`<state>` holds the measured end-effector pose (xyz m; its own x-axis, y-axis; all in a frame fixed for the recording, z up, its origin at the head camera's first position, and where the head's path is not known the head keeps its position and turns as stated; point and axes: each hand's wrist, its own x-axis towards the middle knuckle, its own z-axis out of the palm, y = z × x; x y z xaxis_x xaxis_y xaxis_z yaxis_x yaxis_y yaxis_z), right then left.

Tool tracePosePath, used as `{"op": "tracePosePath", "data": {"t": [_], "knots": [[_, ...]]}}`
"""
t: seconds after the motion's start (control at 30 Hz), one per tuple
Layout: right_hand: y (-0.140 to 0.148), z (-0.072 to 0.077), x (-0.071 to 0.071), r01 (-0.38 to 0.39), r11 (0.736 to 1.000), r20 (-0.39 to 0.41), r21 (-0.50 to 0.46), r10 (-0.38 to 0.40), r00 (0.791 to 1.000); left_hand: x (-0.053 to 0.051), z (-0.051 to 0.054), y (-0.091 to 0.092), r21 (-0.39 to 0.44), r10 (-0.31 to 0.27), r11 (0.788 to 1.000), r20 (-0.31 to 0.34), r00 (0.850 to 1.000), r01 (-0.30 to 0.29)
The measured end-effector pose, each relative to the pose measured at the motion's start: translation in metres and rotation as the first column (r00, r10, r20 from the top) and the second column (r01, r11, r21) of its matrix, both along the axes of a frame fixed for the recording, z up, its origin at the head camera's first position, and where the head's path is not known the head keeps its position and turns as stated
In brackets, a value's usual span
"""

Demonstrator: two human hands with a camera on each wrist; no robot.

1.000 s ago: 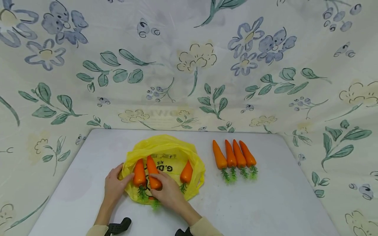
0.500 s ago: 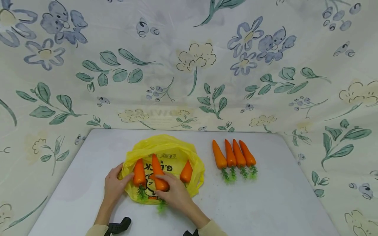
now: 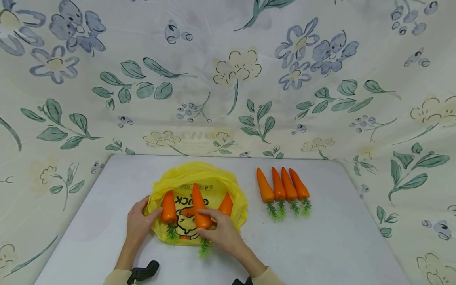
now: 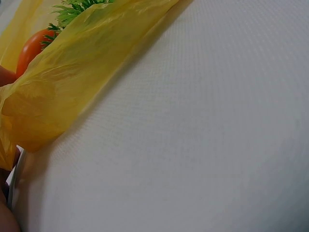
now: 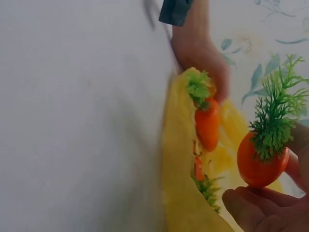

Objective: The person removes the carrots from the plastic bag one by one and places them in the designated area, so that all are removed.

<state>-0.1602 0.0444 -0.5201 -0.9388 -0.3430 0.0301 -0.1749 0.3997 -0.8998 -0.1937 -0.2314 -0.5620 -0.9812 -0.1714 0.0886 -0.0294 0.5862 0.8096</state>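
Observation:
A yellow plastic bag (image 3: 199,168) lies with its mouth toward me. My left hand (image 3: 139,221) grips its left rim, thumb inside and fingers outside. Between the thumb and fingers of my right hand (image 3: 225,233) is a toy carrot (image 3: 200,204), tip pointing away over the bag's printed inside, green top (image 3: 204,249) hanging past the near rim. Another carrot (image 3: 168,209) lies in the bag beside my left thumb. A third carrot (image 3: 226,204) shows at the right, partly hidden by my right hand. The right wrist view shows the held carrot (image 5: 260,162) from its leafy end.
Right of the bag, several toy carrots (image 3: 285,186) lie in a row on the white table (image 3: 320,245), tips away from me. A flower-patterned cloth (image 3: 199,126) rises behind the table's far edge. A black device (image 3: 144,272) sits at my left wrist.
My right hand has moved to the right with the carrot, uncovering more of the duck print and covering the lower part of the right-hand carrot. My left hand has stayed at the bag's rim.

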Motion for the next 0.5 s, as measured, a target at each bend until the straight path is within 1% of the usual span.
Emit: {"op": "tracePosePath", "data": {"t": [0.2, 0.4, 0.5], "knots": [[0.016, 0.011, 0.005, -0.004, 0.999, 0.050, -0.033, 0.005, 0.999, 0.000, 0.000, 0.000, -0.002, 0.006, 1.000, 0.003, 1.000, -0.006], [0.030, 0.016, 0.009, -0.024, 0.999, 0.039, -0.046, 0.026, 0.999, -0.001, -0.002, 0.000, -0.004, 0.008, 1.000, 0.002, 1.000, -0.008], [0.036, 0.018, 0.012, -0.034, 0.997, 0.042, -0.068, 0.037, 0.998, 0.000, -0.002, 0.000, -0.008, 0.007, 1.000, 0.004, 1.000, -0.007]]}}
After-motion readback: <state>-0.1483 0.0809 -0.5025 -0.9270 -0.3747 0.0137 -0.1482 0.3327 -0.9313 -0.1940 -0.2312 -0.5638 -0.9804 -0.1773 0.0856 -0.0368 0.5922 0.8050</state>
